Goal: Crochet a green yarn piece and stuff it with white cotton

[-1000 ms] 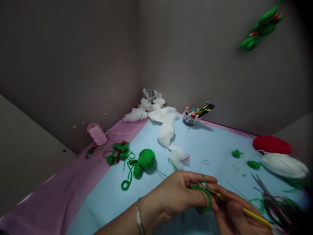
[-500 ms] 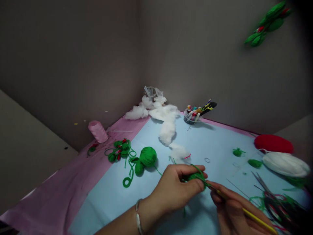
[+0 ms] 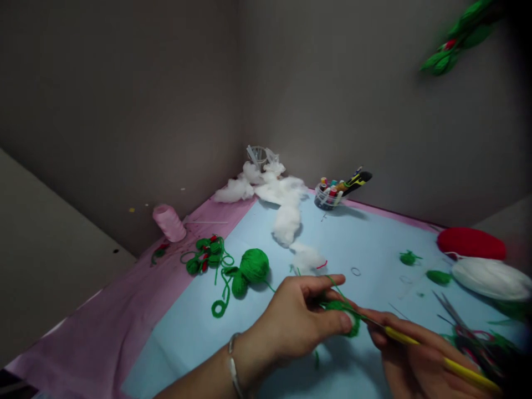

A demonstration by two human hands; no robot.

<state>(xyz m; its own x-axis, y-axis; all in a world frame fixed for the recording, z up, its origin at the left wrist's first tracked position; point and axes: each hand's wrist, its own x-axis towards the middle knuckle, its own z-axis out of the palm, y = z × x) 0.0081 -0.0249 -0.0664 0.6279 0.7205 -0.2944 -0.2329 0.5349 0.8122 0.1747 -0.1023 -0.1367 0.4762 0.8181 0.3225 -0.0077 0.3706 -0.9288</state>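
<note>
My left hand (image 3: 297, 316) is clenched on a small green crocheted piece (image 3: 353, 328), pinching it between thumb and fingers just above the blue work sheet (image 3: 187, 332), and my right hand (image 3: 419, 354) is wrapped around a yellow-handled crochet hook (image 3: 451, 357), its thin tip right at the piece's edge. A loose green strand (image 3: 334, 285) stands up over my left fingers, and a thin line runs from the green yarn ball (image 3: 254, 266) toward that hand (the ball sits beside a smaller green ball (image 3: 239, 286), so they could tug together). The risk right here: a tight pull could drag the ball across the sheet, and a slack pinch could let the hook slip out of the stitch or split the yarn. Off to my right, the open scissors (image 3: 451, 316) lie by a tangle of threads (image 3: 477, 349), where a stray strand could snag. Farther off sit the cotton stuffing (image 3: 286, 216) and the thread spools in a small basket (image 3: 326, 197).
</note>
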